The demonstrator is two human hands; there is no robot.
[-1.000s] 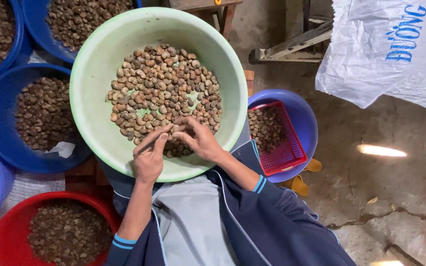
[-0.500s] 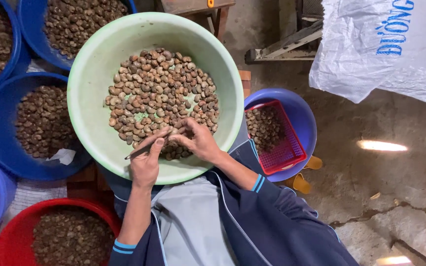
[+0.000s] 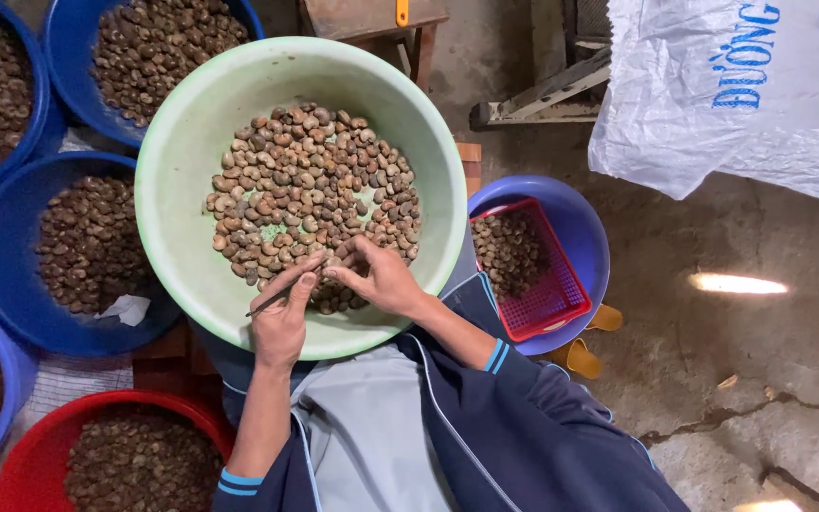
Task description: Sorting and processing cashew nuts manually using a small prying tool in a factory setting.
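Observation:
A pale green basin rests on my lap, its bottom covered with brown cashew nuts. My left hand grips a thin dark metal pick whose tip points up-right toward my right hand. My right hand pinches a single nut between its fingertips, right at the pick's tip, over the near side of the nut pile. Both hands are inside the basin's near rim.
Several blue basins of nuts stand to the left, and a red basin at the lower left. To the right, a blue basin holds a red mesh basket with nuts. A white sack lies on the cracked concrete floor.
The view has shifted slightly, so the basin sits lower in frame. My hands stay together over the nuts; the pick now shows more clearly below my left fingers.

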